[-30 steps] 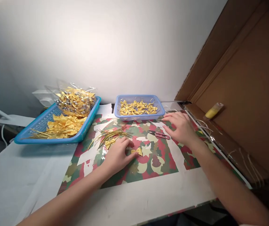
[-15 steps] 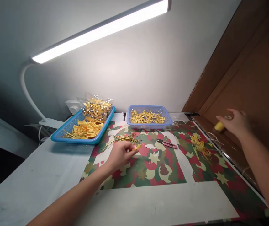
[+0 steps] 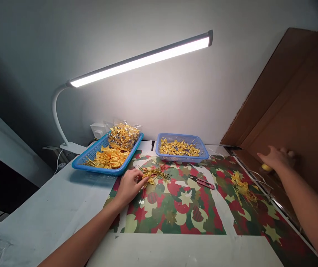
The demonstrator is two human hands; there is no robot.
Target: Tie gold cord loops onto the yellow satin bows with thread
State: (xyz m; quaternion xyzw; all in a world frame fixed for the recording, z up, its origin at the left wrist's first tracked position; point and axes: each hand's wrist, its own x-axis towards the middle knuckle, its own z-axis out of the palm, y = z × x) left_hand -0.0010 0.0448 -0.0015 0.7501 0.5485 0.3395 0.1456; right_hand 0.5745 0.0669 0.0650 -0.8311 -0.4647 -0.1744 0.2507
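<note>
My left hand (image 3: 130, 186) is closed, thumb and fingers pinching a small yellow ribbon bow (image 3: 145, 177) above the patterned table cover. Just behind it lies a loose bunch of thin gold wire ties (image 3: 160, 173). On the far right, my right hand (image 3: 278, 159) reaches beside the cardboard with fingers apart. Beneath it shows a yellow spool-like object (image 3: 266, 167), mostly covered by the hand; some fingertips are hidden. Pink-handled thread snips (image 3: 202, 182) lie between the hands.
A blue basket (image 3: 77, 163) at left holds yellow ribbon pieces, gold ties and a bagged bundle. Another blue basket (image 3: 182, 158) holds finished-looking bows. Yellow thread scraps (image 3: 242, 185) lie right. A clamp lamp (image 3: 145, 61) hangs overhead; a cardboard panel (image 3: 295, 96) stands right.
My left hand has moved left with the yellow bow, nearer the blue basket. My right hand has lowered over the yellow spool-like object. The whole view has shifted.
</note>
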